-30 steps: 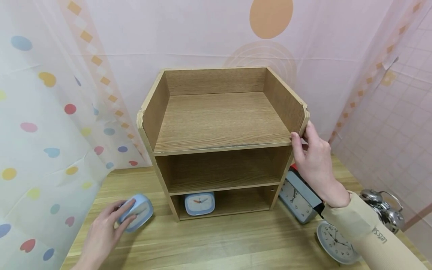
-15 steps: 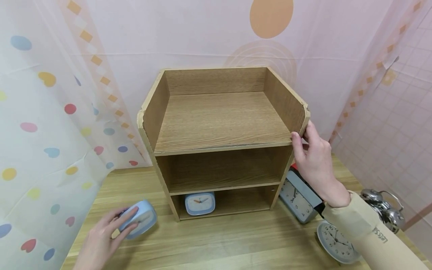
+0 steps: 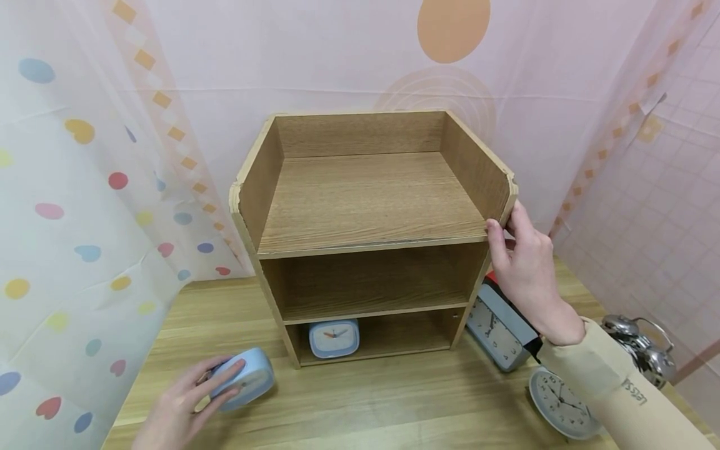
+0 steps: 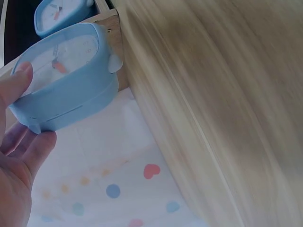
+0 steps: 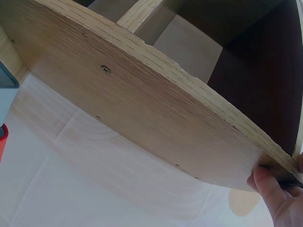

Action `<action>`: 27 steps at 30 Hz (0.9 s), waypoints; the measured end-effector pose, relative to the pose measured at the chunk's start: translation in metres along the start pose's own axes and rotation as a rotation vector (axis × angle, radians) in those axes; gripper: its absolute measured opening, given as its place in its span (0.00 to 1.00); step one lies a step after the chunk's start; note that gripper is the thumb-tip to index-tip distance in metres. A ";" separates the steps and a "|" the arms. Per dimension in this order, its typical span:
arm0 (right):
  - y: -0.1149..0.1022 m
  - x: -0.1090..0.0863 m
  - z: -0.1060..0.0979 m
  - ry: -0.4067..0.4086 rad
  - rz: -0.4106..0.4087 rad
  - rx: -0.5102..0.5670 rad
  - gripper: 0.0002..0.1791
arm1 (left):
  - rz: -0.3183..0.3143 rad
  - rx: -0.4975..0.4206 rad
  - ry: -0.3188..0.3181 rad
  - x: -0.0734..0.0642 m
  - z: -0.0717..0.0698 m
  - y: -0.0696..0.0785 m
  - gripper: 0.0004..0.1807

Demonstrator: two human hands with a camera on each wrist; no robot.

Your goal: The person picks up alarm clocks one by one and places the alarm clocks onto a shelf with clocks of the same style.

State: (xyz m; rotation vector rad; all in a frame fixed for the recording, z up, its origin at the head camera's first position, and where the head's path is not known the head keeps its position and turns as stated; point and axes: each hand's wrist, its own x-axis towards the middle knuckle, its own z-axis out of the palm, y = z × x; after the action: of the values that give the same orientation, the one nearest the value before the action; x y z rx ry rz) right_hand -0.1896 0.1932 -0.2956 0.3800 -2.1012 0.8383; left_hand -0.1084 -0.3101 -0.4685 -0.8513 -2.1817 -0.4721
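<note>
My left hand (image 3: pixel 182 400) grips a light blue alarm clock (image 3: pixel 247 378) between thumb and fingers, left of the wooden shelf unit (image 3: pixel 360 249) and near the table. In the left wrist view the held clock (image 4: pixel 71 101) shows its white dial and small feet, tilted. My right hand (image 3: pixel 523 262) pinches the front edge of the unit's right side panel, thumb inside and fingers outside; the right wrist view shows the fingers (image 5: pixel 270 187) against that panel (image 5: pixel 142 113). A matching blue clock (image 3: pixel 334 338) stands at the left of the bottom compartment.
Right of the unit lean a grey square clock (image 3: pixel 497 328) and something red (image 3: pixel 491 277) behind it. A round white clock (image 3: pixel 562 403) and a silver twin-bell clock (image 3: pixel 641 350) lie under and beside the right forearm. Patterned curtains (image 3: pixel 349 56) close off the back and sides.
My left hand has carried the blue clock to the right and toward the front of the table, turning it a little. The right hand keeps its grip on the panel.
</note>
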 end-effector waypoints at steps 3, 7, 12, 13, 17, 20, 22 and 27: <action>0.000 0.000 0.000 0.000 0.002 -0.002 0.15 | 0.016 0.001 0.000 0.000 0.003 0.002 0.28; 0.000 -0.001 0.000 0.000 0.000 -0.002 0.16 | 0.021 0.000 -0.004 0.000 0.007 0.007 0.27; 0.000 -0.001 0.000 0.006 -0.004 0.002 0.16 | 0.014 -0.008 -0.036 0.000 0.008 0.013 0.27; 0.000 -0.001 0.000 0.009 -0.004 0.003 0.15 | 0.016 -0.013 -0.040 0.000 0.009 0.014 0.27; 0.000 0.000 0.000 0.012 -0.001 0.012 0.15 | 0.041 -0.046 -0.037 0.003 0.011 0.017 0.26; 0.000 0.000 0.000 0.011 -0.005 0.003 0.15 | 0.054 -0.066 -0.037 0.004 0.013 0.020 0.26; 0.000 0.000 0.000 0.007 -0.007 -0.004 0.15 | 0.058 -0.070 -0.042 0.006 0.014 0.022 0.26; 0.000 0.000 0.001 0.005 -0.009 -0.008 0.15 | 0.071 -0.067 -0.048 0.009 0.018 0.027 0.26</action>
State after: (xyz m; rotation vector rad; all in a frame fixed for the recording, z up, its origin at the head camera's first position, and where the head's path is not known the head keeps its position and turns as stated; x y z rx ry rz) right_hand -0.1898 0.1929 -0.2960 0.3826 -2.0958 0.8244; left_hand -0.1032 -0.2770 -0.4723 -0.9818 -2.1821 -0.4964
